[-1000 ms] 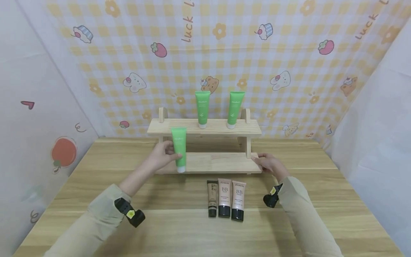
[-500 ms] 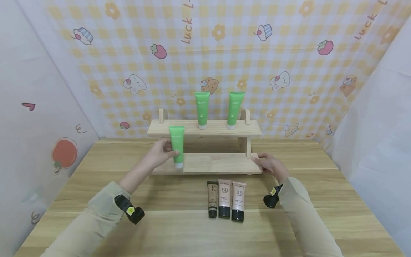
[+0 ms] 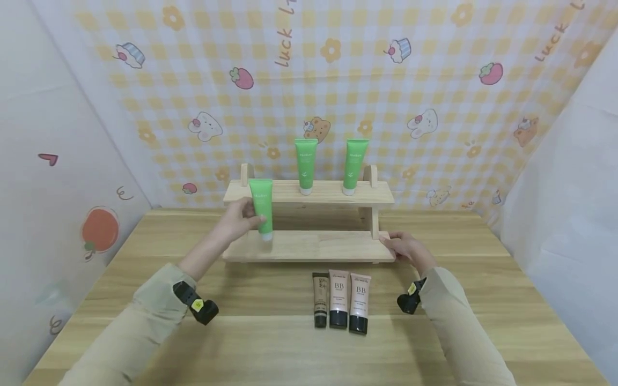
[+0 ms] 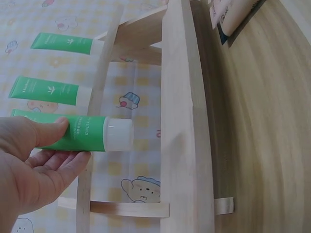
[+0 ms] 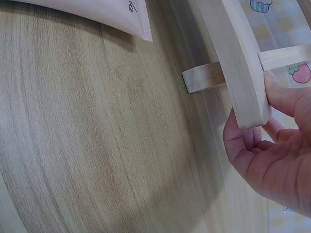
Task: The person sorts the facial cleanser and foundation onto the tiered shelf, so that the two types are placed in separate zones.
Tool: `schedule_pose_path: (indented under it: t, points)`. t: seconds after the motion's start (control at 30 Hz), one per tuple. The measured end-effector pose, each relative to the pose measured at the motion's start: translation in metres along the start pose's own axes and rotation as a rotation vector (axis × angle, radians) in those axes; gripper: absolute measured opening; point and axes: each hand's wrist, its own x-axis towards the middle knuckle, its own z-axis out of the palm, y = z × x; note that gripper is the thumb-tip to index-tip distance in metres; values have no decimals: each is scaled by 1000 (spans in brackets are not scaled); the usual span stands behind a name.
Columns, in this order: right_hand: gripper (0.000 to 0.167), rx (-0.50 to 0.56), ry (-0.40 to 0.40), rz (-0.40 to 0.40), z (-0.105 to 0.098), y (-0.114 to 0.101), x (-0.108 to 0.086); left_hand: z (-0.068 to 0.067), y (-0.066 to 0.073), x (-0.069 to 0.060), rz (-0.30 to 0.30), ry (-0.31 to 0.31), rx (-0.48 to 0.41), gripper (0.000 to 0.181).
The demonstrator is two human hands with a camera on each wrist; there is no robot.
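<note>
My left hand (image 3: 236,220) grips a green tube (image 3: 262,206) between thumb and fingers, its white cap (image 4: 119,135) pointing down. It is held in front of the left part of the wooden two-tier shelf (image 3: 309,246), apart from the boards as far as the left wrist view shows. Two more green tubes, a middle one (image 3: 306,166) and a right one (image 3: 355,166), stand cap-down on the upper board. At the right end of the lower board my right hand (image 3: 405,249) holds the board's edge (image 5: 248,104), thumb on top and fingers beneath.
On the table (image 3: 270,343) in front of the shelf lie a slim brown tube (image 3: 321,297) and two pink BB cream tubes, one in the middle (image 3: 339,295) and one at the right (image 3: 359,300). A patterned cloth (image 3: 270,107) hangs close behind the shelf.
My left hand has raised the green tube and carried it slightly left, from in front of the lower board toward the upper one. The right hand keeps its hold on the shelf.
</note>
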Motion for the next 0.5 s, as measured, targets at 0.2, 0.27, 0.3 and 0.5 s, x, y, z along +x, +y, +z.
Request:
schedule_pose_path:
  t: [0.2, 0.27, 0.3, 0.5]
  points:
    - [61, -49, 9, 13, -1, 2, -1, -6, 8, 5, -16, 25, 7, 51]
    - [61, -50, 5, 2, -1, 2, -1, -9, 10, 6, -12, 35, 14, 50]
    - [61, -55, 5, -3, -1, 2, -1, -10, 11, 7, -10, 40, 17, 50]
    - [60, -63, 4, -7, 0, 1, -1, -16, 13, 10, -1, 47, 3, 49]
